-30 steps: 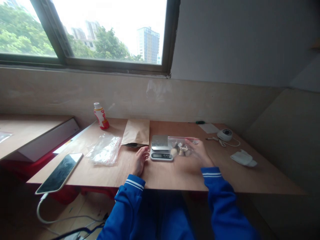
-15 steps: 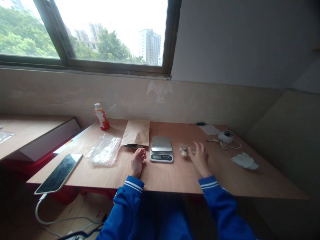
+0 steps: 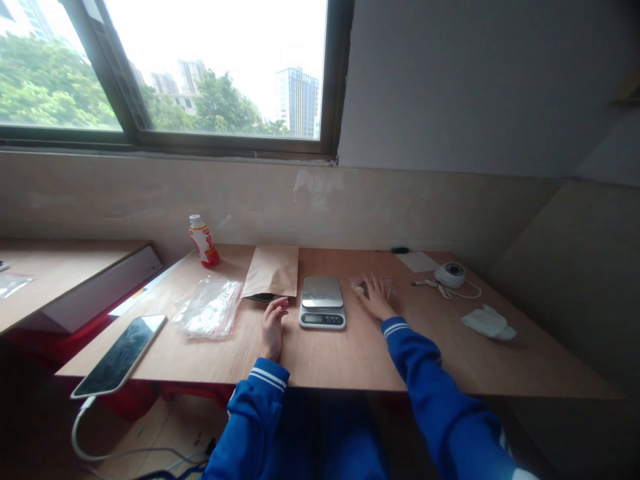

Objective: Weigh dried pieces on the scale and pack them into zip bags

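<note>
Seated person at a wooden table (image 3: 345,357) beneath a window (image 3: 210,67), both arms in blue sleeves with white-striped cuffs.

Right hand (image 3: 377,301): palm down, fingers spread and laid flat on a small clear bag (image 3: 357,285). It pinches nothing. The bag lies on the table just right of the digital scale (image 3: 323,301), apart from its platform. Small dark and pale pieces show through the plastic at the bag's left end, but what they are cannot be told. The hand hides most of the rest of the bag.

Left hand (image 3: 273,325): resting on the table just left of the scale, fingers loosely extended and empty. The fingertips lie near the open mouth of a brown paper pouch (image 3: 271,270), and whether they touch it cannot be told.

Scale: bare metal platform with a dark display strip facing the person. The reading is too small to make out.

Left part of the table: a heap of clear zip bags with red seals (image 3: 210,308) lies beside the pouch. A small red-and-white bottle (image 3: 203,240) stands upright near the wall. A phone (image 3: 120,353) lies at the near corner, overhanging the edge, with a white cable (image 3: 80,433) hanging from it.

Right part of the table: a white sheet (image 3: 419,261), a round white device with a cord (image 3: 450,272) and a crumpled white object (image 3: 489,321) all lie well apart from the hands.
</note>
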`<state>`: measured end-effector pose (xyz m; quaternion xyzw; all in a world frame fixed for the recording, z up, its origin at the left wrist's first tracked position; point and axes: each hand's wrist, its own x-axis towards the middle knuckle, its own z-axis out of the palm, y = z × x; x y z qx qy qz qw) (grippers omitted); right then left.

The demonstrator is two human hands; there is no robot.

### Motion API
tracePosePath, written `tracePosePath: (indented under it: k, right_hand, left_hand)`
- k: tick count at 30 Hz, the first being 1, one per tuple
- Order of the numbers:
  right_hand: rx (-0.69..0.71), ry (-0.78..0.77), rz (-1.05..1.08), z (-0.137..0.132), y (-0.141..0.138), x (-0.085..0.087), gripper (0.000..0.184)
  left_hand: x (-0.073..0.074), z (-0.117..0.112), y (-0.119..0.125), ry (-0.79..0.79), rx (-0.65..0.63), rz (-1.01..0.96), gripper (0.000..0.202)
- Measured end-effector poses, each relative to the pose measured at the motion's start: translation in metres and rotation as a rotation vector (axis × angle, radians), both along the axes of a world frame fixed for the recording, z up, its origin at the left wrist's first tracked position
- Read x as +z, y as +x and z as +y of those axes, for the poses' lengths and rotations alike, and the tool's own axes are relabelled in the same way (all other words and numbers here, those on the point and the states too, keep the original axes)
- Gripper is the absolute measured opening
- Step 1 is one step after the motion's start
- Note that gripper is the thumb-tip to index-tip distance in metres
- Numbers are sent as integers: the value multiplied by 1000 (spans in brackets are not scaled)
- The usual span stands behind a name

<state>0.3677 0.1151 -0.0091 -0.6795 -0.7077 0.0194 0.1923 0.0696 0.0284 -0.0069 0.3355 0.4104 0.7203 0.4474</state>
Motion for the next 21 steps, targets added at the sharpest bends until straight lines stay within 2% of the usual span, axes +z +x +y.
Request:
tracePosePath:
  k: [3,5,7,9,12,15,21]
  right_hand:
    - [-90,168,58,-10,-1,-22,63]
    - [-127,248,100,-15,1,-34,62]
    - [-161,326,148,-16,3,-40,61]
    - [-195,389,203,-14,5,-41,60]
    - [-211,428,261,-11,7,-39,61]
    - [-203,436,281,-9,7,-39,61]
    - [-198,413,281,-10,6,-40,61]
  left_hand:
    - [-7,1,-3,-31,180,231,31]
    - [-13,2,-7,-134,325,457,35]
    - [-18,7,-11,-256,441,661,40]
    - [-20,14,-16,-315,494,795,44]
    - [-17,28,-23,-302,475,915,45]
    - [-12,40,-29,-282,394,1060,34]
    - [-6,49,-31,-313,264,1346,22]
